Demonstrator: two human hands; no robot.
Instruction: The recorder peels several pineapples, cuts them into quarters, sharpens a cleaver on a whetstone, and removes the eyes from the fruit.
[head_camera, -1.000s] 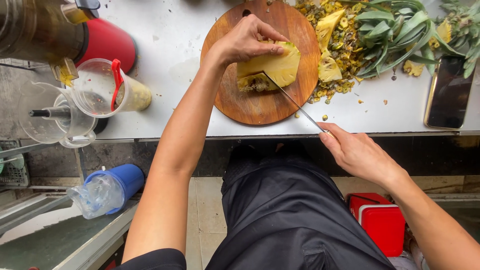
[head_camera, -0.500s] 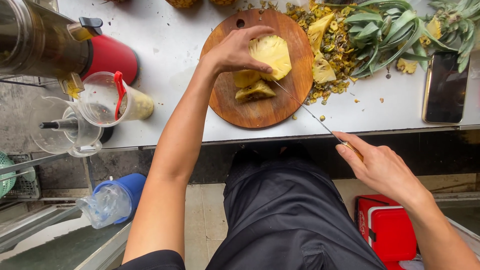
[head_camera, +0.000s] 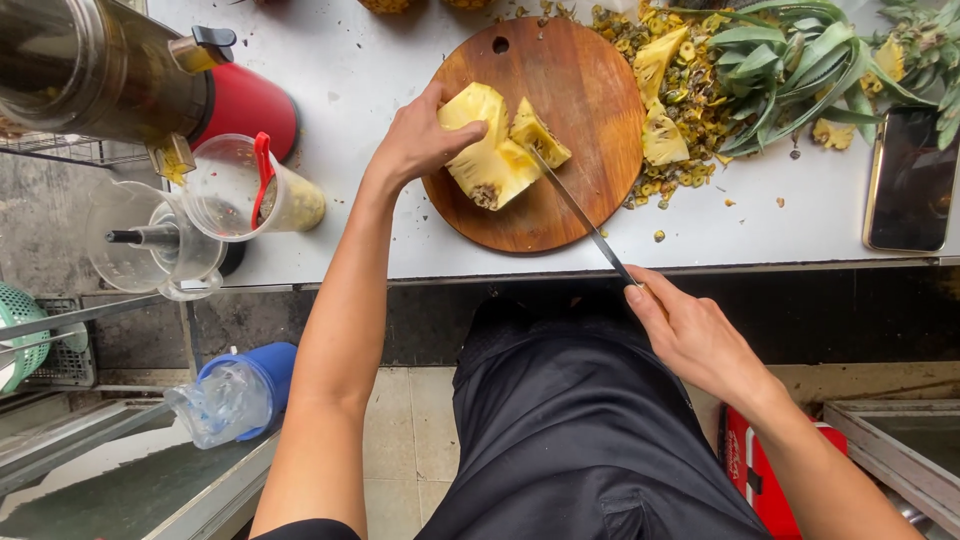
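A peeled yellow pineapple (head_camera: 487, 150) lies on a round wooden cutting board (head_camera: 580, 80) on the white counter. My left hand (head_camera: 415, 140) presses on the fruit's left side and steadies it. My right hand (head_camera: 695, 335) grips the handle of a long thin knife (head_camera: 580, 215). The blade runs up and left into the pineapple, between the large piece and a smaller wedge (head_camera: 538, 132) that leans off to the right.
Pineapple peel scraps (head_camera: 670, 95) and green crowns (head_camera: 790, 65) lie right of the board. A phone (head_camera: 910, 180) rests at the right edge. A red juicer (head_camera: 130, 75), a plastic jug (head_camera: 250, 190) and a clear cup (head_camera: 155, 240) stand at the left. A red box (head_camera: 755, 460) sits on the floor.
The pineapple was turned on the board. My right hand brought the knife from the counter edge up into the fruit, and a wedge has split off to the right.
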